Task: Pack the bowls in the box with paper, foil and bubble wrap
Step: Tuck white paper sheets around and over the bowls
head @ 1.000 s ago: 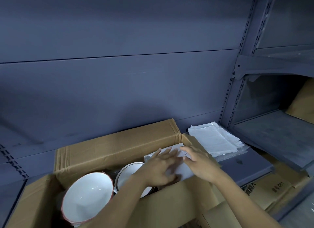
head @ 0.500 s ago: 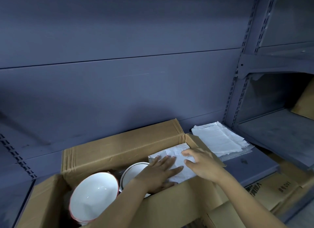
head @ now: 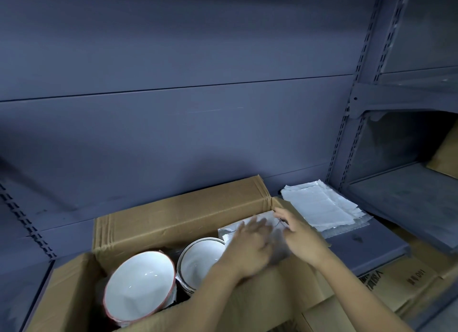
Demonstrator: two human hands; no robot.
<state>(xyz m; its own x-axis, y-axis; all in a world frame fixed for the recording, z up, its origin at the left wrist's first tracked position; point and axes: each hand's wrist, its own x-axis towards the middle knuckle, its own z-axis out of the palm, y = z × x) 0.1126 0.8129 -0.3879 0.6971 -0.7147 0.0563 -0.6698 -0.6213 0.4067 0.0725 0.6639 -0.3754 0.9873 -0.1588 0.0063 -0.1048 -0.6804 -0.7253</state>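
An open cardboard box (head: 178,217) stands on a grey shelf. Inside it at the left a white bowl with a red rim (head: 137,286) tilts on a stack. Beside it sits a white bowl with a dark rim (head: 198,260). At the box's right end lies a white paper sheet (head: 234,229). My left hand (head: 250,250), blurred, lies flat on that sheet with fingers straight. My right hand (head: 297,230) rests on the sheet's right side, fingers loosely bent near the box corner.
A pile of white paper sheets on bubble wrap (head: 319,208) lies on the shelf to the right of the box. Flattened cardboard cartons (head: 401,282) sit below at the right. A grey shelf upright (head: 352,123) rises behind the pile.
Both hands have shifted on the sheet at the box's right end; my left hand has slid a little toward the right hand. The view has moved slightly left.
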